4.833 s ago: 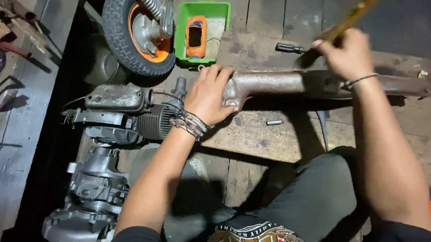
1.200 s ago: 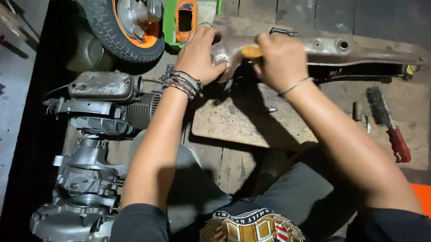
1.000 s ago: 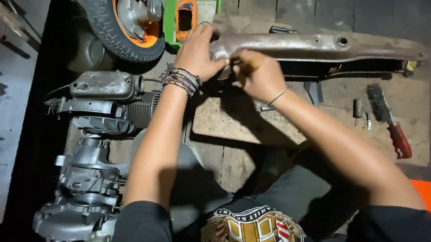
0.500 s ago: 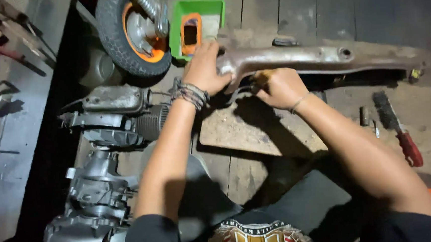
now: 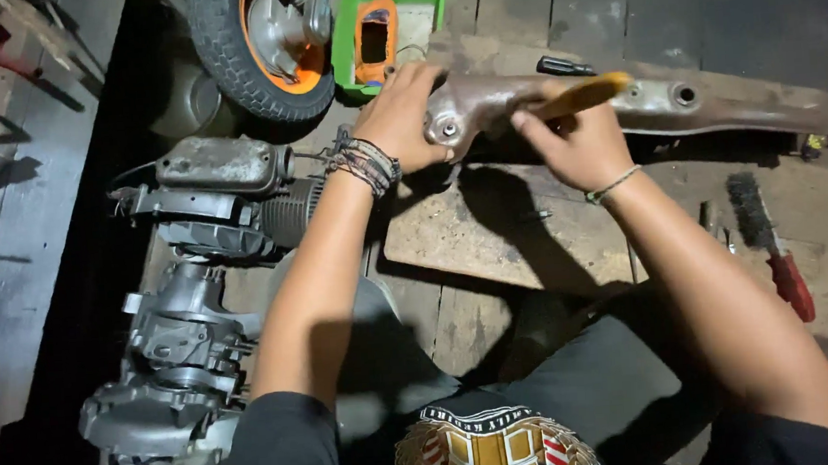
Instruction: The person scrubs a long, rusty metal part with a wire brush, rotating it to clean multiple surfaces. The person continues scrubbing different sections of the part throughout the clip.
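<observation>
Wheel (image 5: pixel 263 41) cut off by top edge

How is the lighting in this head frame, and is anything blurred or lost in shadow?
Head view: dim light; the metal arm and board are legible. Left hand sharp; yellow tool handle in right hand slightly motion-smeared. Floor beside the engine falls into black shadow.
</observation>
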